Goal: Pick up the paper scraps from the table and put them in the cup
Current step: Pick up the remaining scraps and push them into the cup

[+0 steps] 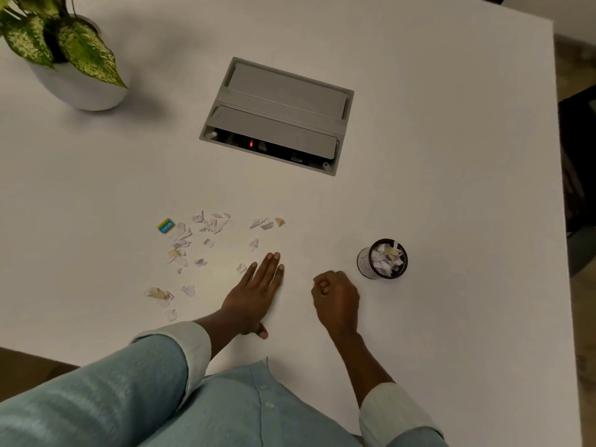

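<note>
The paper scraps [183,235] lie loose on the bench [435,162]. Most are spread beyond and to the left of the left grip [258,293], and one lies just beside its fingertips. That grip is wide, palm flat on the bench, holding nothing. The right grip [335,298] is curled narrow; no scrap shows in it, though one may be hidden inside. The cup [365,264] stands just right of it, already heaped with scraps to the rim. More paper dropped on that heap may spill over, or a knuckle may tip the light cup. A small blue-and-yellow tag [165,225] at the far left could get swept in by mistake.
</note>
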`<state>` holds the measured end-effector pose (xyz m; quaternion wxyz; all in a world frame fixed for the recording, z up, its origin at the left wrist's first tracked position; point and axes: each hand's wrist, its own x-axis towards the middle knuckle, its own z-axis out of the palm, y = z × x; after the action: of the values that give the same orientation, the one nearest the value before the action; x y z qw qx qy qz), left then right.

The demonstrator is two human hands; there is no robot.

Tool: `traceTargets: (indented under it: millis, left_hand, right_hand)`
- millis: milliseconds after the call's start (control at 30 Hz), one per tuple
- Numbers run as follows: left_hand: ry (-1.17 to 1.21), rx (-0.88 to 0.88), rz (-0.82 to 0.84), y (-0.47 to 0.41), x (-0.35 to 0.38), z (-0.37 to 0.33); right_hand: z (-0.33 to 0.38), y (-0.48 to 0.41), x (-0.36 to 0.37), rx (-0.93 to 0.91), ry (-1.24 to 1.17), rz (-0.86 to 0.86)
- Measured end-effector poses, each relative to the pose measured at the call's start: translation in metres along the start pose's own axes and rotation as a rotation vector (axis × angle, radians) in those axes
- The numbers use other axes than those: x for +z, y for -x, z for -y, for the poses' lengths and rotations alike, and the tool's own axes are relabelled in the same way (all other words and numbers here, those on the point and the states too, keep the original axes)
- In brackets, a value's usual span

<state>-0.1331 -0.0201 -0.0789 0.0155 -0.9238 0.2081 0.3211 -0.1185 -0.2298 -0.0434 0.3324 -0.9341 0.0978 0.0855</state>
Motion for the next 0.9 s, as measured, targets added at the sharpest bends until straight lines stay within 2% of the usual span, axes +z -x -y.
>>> traceTargets:
  millis: [167, 267, 367, 700, 800, 900]
  left_hand:
    - [-0.007, 0.009, 0.003, 0.003, -0.005, -0.001]
    - [-0.015, 0.01, 0.002, 0.005, -0.008, -0.001]
    - [-0.022, 0.006, 0.01, 0.006, -0.01, -0.002]
    - [-0.031, -0.009, -0.027, 0.003, -0.004, -0.003]
    - [-0.021, 0.002, -0.053, 0.003, -0.001, -0.001]
    - [0.018, 0.014, -0.079, 0.003, 0.002, 0.003]
  right_hand:
    - [0.0, -0.018, -0.062, -0.038, -0.102, -0.388]
    - [-0.01, -0.033, -0.092, -0.014, -0.059, -0.511]
    - [-0.02, -0.045, -0.104, 0.034, -0.036, -0.512]
    - [-0.034, -0.053, -0.095, 0.109, 0.134, -0.35]
    - [-0.026, -0.048, -0.094, 0.121, 0.163, -0.389]
    - [-0.011, -0.04, -0.09, 0.033, 0.145, -0.444]
